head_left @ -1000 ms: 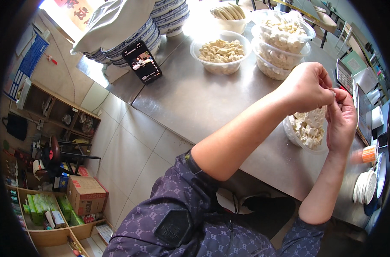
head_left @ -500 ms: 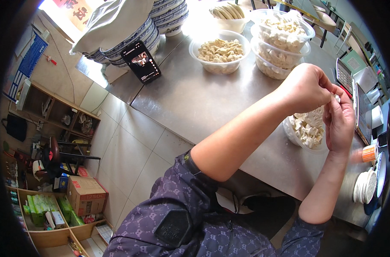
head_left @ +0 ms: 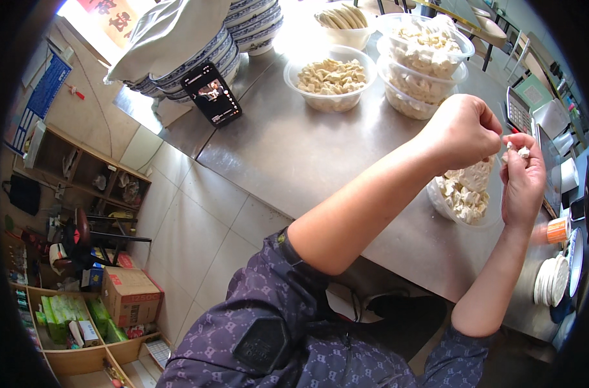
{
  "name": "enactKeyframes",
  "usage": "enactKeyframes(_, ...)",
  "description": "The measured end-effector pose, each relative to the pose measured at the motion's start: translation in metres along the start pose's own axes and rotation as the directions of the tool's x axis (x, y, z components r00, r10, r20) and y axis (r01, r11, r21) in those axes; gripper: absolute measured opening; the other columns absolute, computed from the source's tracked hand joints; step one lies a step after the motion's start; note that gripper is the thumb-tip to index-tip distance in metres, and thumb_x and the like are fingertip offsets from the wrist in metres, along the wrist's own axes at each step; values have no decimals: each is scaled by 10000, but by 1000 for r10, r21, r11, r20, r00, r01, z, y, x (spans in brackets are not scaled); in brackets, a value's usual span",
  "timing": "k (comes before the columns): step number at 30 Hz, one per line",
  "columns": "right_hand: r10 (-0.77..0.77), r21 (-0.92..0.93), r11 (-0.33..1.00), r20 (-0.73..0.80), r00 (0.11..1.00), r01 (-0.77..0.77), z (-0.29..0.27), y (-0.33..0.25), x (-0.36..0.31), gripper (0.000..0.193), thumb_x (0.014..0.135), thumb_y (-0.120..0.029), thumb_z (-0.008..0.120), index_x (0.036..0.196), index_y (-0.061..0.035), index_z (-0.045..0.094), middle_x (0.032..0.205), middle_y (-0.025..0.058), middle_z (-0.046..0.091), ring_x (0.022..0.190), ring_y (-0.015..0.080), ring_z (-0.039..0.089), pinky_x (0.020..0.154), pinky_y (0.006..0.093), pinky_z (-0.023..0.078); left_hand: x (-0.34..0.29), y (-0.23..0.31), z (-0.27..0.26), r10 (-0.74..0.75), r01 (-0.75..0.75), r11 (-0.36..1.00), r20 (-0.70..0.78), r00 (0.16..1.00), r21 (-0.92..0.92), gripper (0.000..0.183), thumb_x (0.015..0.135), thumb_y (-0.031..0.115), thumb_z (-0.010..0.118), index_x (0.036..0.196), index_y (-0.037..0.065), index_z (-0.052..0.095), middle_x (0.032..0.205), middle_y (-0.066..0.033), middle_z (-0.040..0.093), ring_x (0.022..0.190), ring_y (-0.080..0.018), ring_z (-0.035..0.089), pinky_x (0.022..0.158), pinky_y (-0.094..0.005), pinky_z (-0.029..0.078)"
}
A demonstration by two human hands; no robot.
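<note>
Steel tabletop (head_left: 301, 152): smooth, brushed, softly reflective.

Round plastic bowl (head_left: 331, 102): translucent, filled with cream, rough-edged lumps.

Stacked plastic bowls (head_left: 418, 97): same lumpy fill, thin clear walls.

Left hand (head_left: 466, 132): above the table, fingertips pinched together, pointing right; whether a crumb sits between them cannot be told.

Working bowl (head_left: 483, 225): below the hands, nearer the wearer; pale torn chunks inside, a broader flat piece on top.

Flatbread pieces (head_left: 523, 154): just right of the left fingertips, apart from them; small, matt, irregular, no clear long axis. The right hand is nearer, touching them.

Right hand (head_left: 524, 184): fingers curled upward, gripping these pieces against the thumb.

Flatbread rounds (head_left: 551, 282): white discs, stacked, nearer the wearer than the right hand.
</note>
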State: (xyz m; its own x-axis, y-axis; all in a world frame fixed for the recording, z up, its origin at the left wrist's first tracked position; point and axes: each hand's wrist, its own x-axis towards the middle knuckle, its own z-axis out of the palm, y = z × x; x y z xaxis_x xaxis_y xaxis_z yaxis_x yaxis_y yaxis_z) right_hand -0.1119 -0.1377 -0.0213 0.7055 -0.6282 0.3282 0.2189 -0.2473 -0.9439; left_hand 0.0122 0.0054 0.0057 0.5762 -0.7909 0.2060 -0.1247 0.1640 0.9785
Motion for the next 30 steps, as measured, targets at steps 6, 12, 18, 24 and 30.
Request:
enactKeyframes(6,-23,109,994,105,994,12,13,2,-8,188,1038,-120,642,1201,-27,657,896,-65,612,704,-19,483,605,141,351,0,3,-4,88,-87,992,-10,996,91,158,820,63,735,936,-44,755,821,-108,758,723,-131,727,639,-276,576)
enactKeyframes(12,-416,-353,838,83,906,417,13,3,-10,118,927,-51,747,1028,-51,684,883,-41,628,677,12,515,589,201,431,-4,7,-6,84,-78,936,-2,996,343,271,728,184,812,860,-35,723,774,-152,726,746,-206,726,707,-349,586)
enactKeyframes(18,-107,-62,991,176,979,119,0,-8,-5,194,927,-31,682,1121,-21,674,959,-21,657,756,33,569,650,209,471,-1,4,-21,44,-74,958,112,993,278,200,907,177,751,974,-11,738,837,14,667,749,-41,575,672,-223,487)
enactKeyframes(24,-224,-161,956,133,965,244,8,-2,-10,257,949,-44,709,1197,-14,653,1121,60,645,971,131,623,857,288,548,8,-19,-13,359,-203,711,-99,928,673,302,905,276,754,965,-21,767,906,-162,738,874,-252,700,819,-376,556)
enactKeyframes(30,-201,-512,834,64,978,205,24,7,-10,368,935,34,684,1291,-23,612,1206,102,561,1091,183,599,926,315,554,3,-30,-3,341,-207,406,62,938,890,320,845,220,760,1005,-53,711,996,-245,725,1012,-431,685,944,-488,543)
